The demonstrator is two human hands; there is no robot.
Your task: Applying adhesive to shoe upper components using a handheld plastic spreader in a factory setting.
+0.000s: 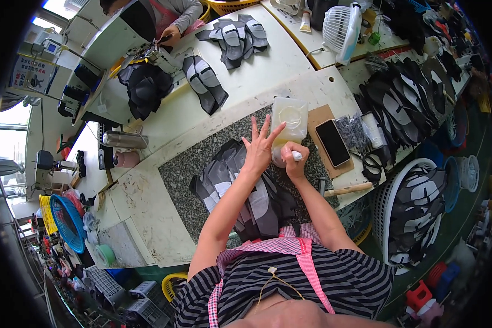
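My left hand (261, 150) is open, its fingers spread above the edge of a stack of grey and black shoe-upper pieces (218, 175) on a speckled stone slab (177, 188). Beside it, my right hand (294, 160) is closed round a white-ended handle (297, 156); the rest of that tool is hidden by the fist. Just beyond both hands stands a translucent plastic tub (297, 106) with a round opening and something yellowish inside. Several more shoe pieces lie under my left forearm, reaching toward my apron.
Right of the slab lie a black phone (332, 143) on cardboard, black scissors (372, 166) and a wooden-handled hammer (349, 189). A white basket (385, 213) of shoe pieces stands at the right. Across the table, another person's hand (171, 36) is at a sewing machine. A white fan (341, 30) stands far right.
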